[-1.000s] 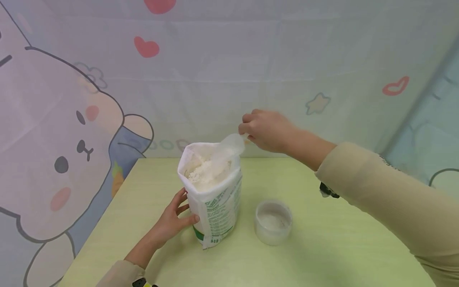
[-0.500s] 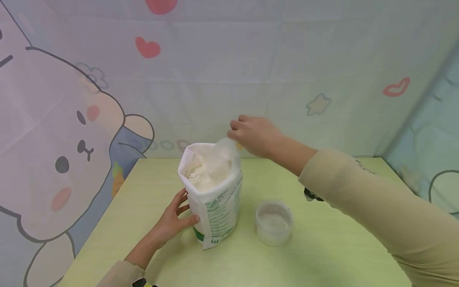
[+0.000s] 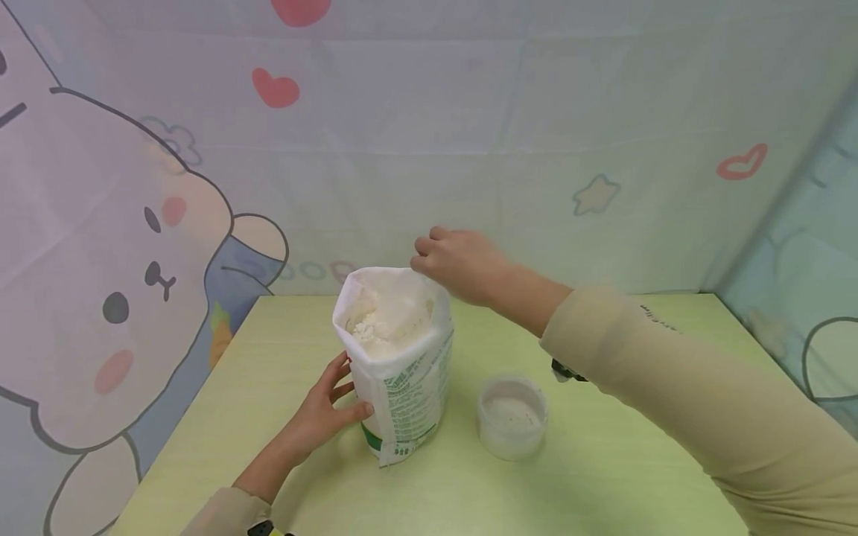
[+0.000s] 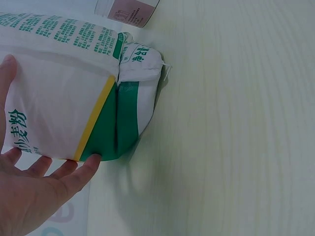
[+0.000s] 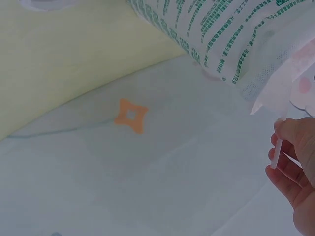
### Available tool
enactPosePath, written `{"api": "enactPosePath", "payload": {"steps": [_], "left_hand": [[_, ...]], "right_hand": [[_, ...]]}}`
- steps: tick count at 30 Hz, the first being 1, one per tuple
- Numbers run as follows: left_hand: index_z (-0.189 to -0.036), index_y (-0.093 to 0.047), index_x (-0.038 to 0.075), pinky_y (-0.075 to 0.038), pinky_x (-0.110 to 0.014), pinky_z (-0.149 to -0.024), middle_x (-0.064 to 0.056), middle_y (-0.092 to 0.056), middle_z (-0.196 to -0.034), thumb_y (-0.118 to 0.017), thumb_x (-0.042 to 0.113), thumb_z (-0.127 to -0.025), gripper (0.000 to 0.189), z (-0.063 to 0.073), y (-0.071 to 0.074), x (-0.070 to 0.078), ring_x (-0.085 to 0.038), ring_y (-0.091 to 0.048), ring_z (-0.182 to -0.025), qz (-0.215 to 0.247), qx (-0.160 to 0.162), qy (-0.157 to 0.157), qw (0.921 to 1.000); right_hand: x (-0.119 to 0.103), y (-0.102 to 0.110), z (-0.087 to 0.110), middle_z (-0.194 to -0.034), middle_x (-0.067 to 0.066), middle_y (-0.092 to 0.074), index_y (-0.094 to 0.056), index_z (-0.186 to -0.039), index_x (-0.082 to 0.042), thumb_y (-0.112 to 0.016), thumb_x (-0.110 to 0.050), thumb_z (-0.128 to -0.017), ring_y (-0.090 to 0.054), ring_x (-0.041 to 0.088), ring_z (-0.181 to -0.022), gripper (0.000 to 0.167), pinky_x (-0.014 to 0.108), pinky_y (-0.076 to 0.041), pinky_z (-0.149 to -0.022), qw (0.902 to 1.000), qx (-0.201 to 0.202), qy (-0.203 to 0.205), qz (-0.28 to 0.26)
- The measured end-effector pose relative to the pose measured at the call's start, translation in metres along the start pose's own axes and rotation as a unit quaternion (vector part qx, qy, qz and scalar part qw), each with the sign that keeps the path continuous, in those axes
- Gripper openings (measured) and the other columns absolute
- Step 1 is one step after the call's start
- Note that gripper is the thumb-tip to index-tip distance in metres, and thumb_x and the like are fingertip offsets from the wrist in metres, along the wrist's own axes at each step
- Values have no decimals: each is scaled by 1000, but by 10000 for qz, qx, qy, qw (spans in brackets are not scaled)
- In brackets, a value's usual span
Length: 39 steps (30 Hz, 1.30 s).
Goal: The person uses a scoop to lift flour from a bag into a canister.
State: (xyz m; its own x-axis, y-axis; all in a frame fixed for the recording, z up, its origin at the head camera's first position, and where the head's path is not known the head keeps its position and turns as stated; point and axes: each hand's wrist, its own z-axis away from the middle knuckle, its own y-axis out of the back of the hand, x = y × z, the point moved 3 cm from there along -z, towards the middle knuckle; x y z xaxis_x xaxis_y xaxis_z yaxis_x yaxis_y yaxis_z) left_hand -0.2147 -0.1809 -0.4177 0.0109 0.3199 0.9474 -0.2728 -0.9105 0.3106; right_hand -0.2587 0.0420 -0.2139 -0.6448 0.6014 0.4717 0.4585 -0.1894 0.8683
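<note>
A white bag of flour (image 3: 409, 387) with green print stands upright on the table, its top open and white flour (image 3: 372, 327) showing inside. My left hand (image 3: 318, 417) grips its lower left side; in the left wrist view, thumb and fingers (image 4: 84, 169) spread around the bag. At the bag's back right rim is my right hand (image 3: 462, 264), pinching a thin pale handle of a scoop (image 5: 277, 152) between thumb and fingers. The scoop's far end goes down into the bag's mouth and is hidden. Right of the bag stands a round translucent tub (image 3: 512, 439) with a little white powder in it.
The light yellow-green table (image 3: 603, 461) ends at the back against a hanging cloth (image 3: 415, 112) printed with hearts and a cartoon animal. The tub sits close to the bag's right side.
My right hand has moved left and down toward the bag, and the scoop, visible above the rim earlier, has sunk into the flour bag. My left hand has stayed in place.
</note>
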Motion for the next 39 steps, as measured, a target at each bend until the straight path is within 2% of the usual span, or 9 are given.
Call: {"api": "enactPosePath", "payload": {"steps": [9,20,25,33,39], "left_hand": [[-145,-14,36,-39,-59,-95,-6,-19,-151,-75,30,-76,92,-2,2,-4,-39,-27,-134,18,39,7,10000],[-145,-13,34,-39,-58,-95,-8,-18,-152,-74,28,-78,90,-2,2,-1,-40,-27,-134,-19,-36,-47,10000],[-146,-12,33,-39,-59,-95,-9,-16,-152,-73,27,-79,91,-2,1,0,-40,-26,-135,-36,-49,-30,10000],[-146,-12,34,-39,-60,-95,-9,-16,-152,-73,27,-79,91,-2,1,0,-41,-26,-135,-11,-61,-9,10000],[-144,-15,37,-38,-60,-95,-6,-19,-151,-74,28,-78,89,0,1,0,-39,-27,-134,-19,-6,39,10000]], "right_hand": [[-8,-7,-4,-100,2,-60,-64,-108,-15,-62,-5,-86,-53,19,-91,25,28,-53,-70,9993,-243,-105,-281],[-9,-11,-4,-101,2,-61,-66,-108,-16,-61,-10,-87,-56,21,-98,22,32,-53,-72,9916,-405,-456,-1141],[-11,-15,-5,-100,3,-62,-66,-106,-16,-60,-10,-88,-58,22,-95,20,33,-53,-73,9889,-393,-409,-1372],[-21,-19,-6,-98,1,-63,-65,-105,-18,-60,-13,-88,-59,20,-90,19,33,-51,-71,9892,-389,-341,-1371],[-30,-14,-8,-100,1,-62,-64,-107,-17,-59,-14,-88,-57,20,-91,20,30,-52,-68,9909,-578,-317,-1171]]}}
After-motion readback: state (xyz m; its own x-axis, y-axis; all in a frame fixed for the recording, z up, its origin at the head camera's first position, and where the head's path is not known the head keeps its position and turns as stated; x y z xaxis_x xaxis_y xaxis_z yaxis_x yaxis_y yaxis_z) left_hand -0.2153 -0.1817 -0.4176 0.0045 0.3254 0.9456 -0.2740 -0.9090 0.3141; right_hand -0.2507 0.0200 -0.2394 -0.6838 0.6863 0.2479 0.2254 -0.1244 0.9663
